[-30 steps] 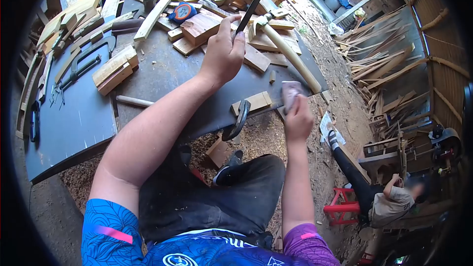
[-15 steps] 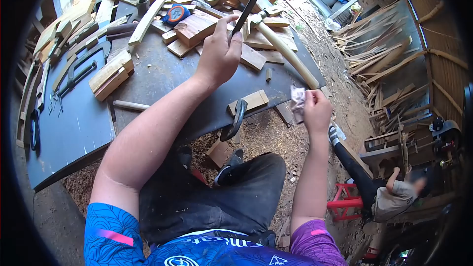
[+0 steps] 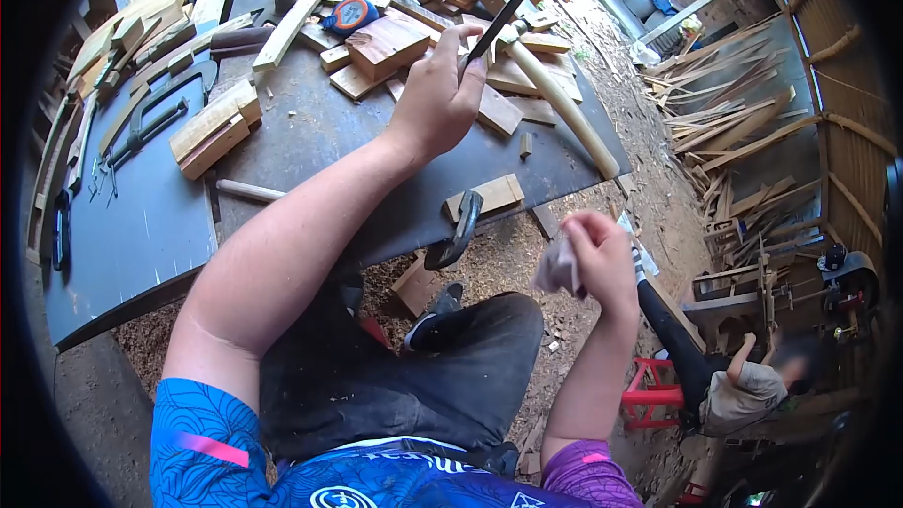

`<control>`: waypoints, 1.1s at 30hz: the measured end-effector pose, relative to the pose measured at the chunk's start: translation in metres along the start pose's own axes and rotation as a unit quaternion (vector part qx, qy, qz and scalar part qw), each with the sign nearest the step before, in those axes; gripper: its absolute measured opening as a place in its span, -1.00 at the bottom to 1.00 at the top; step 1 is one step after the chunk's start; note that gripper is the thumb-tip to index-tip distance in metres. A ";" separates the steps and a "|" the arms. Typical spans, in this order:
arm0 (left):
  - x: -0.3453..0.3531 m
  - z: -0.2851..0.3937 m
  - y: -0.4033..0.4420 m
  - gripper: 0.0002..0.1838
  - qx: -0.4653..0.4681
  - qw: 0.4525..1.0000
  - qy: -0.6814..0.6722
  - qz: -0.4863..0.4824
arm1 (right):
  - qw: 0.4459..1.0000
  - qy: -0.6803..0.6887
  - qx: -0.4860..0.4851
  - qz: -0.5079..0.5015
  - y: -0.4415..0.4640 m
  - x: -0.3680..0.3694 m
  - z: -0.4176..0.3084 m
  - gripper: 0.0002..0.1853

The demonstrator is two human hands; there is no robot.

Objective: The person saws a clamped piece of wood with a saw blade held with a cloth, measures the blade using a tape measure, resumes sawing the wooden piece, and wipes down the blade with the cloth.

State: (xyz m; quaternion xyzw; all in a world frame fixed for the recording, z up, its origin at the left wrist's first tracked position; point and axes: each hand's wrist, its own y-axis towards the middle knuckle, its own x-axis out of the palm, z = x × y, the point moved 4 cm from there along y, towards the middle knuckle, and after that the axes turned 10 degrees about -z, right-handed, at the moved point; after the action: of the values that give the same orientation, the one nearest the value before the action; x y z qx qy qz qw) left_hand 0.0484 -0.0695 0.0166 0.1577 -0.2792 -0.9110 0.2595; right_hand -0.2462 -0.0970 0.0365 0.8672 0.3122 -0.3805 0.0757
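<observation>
My left hand [image 3: 435, 105] is raised over the workbench [image 3: 310, 146], its fingers closed round a long, thin, dark strip [image 3: 513, 7] that slants up and away to the right. What the strip is made of I cannot tell. My right hand [image 3: 605, 261] pinches a crumpled, pale greyish-pink scrap of cloth or paper [image 3: 559, 269] off the bench's front edge, above the shavings on the floor. Between the hands, a dark clamp [image 3: 461, 233] grips a small wooden block [image 3: 499, 194] at the edge. Beyond my left hand lies a tool with a pale wooden handle [image 3: 564, 113].
Wood offcuts [image 3: 386, 45] pile up at the bench's far side, beside a blue-and-orange tape measure [image 3: 352, 14]. A G-clamp [image 3: 150, 122] lies at the left. At the right, another person [image 3: 748, 393] is near a red stool [image 3: 653, 397]. Wood strips [image 3: 734, 103] lean behind.
My right hand has come down and closer to my body with the crumpled scrap. My left hand still holds the dark strip; the whole view has shifted slightly.
</observation>
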 end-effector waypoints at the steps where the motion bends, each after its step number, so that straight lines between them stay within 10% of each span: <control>1: 0.002 0.001 -0.001 -0.58 0.000 1.000 -0.002 -0.006 | 0.994 0.066 -0.043 0.075 0.008 -0.005 -0.003 -0.86; 4: 0.003 0.006 0.000 -0.61 -0.012 1.000 -0.021 -0.016 | 0.938 0.101 -0.156 0.291 0.036 0.004 -0.012 -0.87; 7: 0.001 0.005 -0.004 -0.67 -0.027 0.999 -0.017 -0.021 | 0.990 -0.013 -0.101 0.100 0.036 0.049 -0.007 -0.82; 10: -0.003 0.015 -0.003 -0.68 0.029 0.999 0.013 -0.004 | 0.949 0.258 -0.077 -0.166 -0.008 0.073 -0.010 -0.90; 12: 0.000 0.012 -0.003 -0.69 0.010 1.000 -0.008 -0.025 | 0.947 0.266 -0.084 -0.160 -0.008 0.063 -0.011 -0.92; 17: 0.001 0.018 -0.003 -0.77 0.005 0.998 0.013 -0.058 | 0.862 0.391 -0.158 0.281 0.031 0.031 -0.005 -0.83; 20: -0.010 0.017 0.002 -0.72 -0.029 0.992 0.115 -0.035 | 0.966 0.245 -0.076 0.026 0.031 0.074 -0.019 -0.87; 23: -0.035 0.021 0.012 -0.69 -0.015 0.952 0.303 0.049 | 0.957 0.255 -0.052 -0.131 0.028 0.068 -0.038 -0.88; 30: -0.104 -0.043 0.032 -0.32 -0.232 0.846 0.474 0.067 | 0.882 0.337 -0.326 0.047 0.063 0.036 -0.123 -0.66; 33: -0.102 -0.043 0.031 -0.33 -0.195 0.852 0.482 0.060 | 0.923 0.097 -0.357 0.104 0.047 0.057 -0.120 -0.47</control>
State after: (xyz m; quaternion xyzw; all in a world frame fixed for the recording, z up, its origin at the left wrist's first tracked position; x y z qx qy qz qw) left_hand 0.1621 -0.0526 0.0147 0.5060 0.0558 -0.7393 0.4409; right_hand -0.1156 -0.0626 0.0753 0.8430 0.3414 -0.1476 0.3886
